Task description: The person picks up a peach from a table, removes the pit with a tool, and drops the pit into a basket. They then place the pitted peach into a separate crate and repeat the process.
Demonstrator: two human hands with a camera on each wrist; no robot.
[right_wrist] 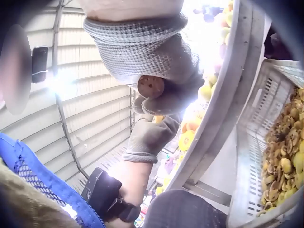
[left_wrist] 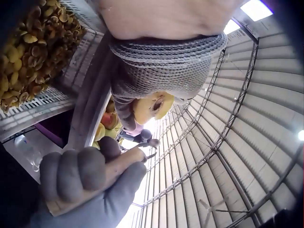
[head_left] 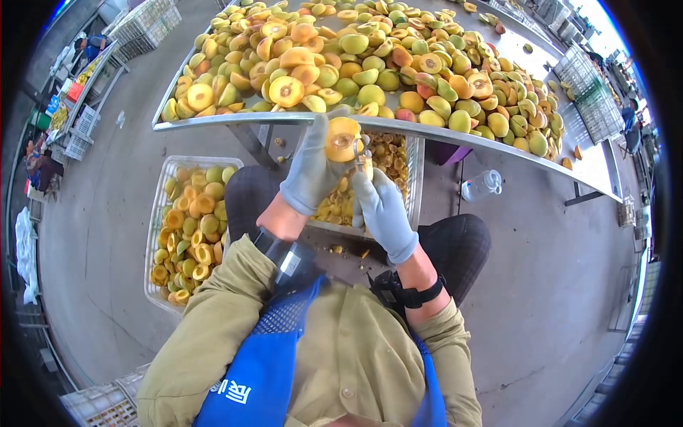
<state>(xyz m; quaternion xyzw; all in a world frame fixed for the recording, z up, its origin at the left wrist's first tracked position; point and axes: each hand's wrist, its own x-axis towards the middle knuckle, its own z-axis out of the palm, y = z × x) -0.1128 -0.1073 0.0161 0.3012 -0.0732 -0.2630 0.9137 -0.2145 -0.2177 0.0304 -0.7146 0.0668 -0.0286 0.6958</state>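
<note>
In the head view my gloved left hand [head_left: 307, 174] holds up a yellow peach half [head_left: 343, 134] near the table edge, its cut face with a brown centre showing. My gloved right hand [head_left: 385, 213] grips a pitting tool [head_left: 364, 162], whose curved metal end is at the right side of the cut face. From the left wrist, the tool's wooden handle [left_wrist: 111, 175] lies inside curled fingers, with the hooked metal tip apart from the peach half [left_wrist: 153, 107] in that view. The handle's round butt [right_wrist: 151, 87] shows in the right wrist view, where the peach is mostly hidden.
A metal table [head_left: 427, 132] bears a heap of peach halves [head_left: 370, 64]. Below it stands a crate [head_left: 415, 174] of brown pits and yellow scraps. Another crate [head_left: 152, 249] at the left holds hollowed halves. A clear plastic jug [head_left: 482, 185] is on the floor, right.
</note>
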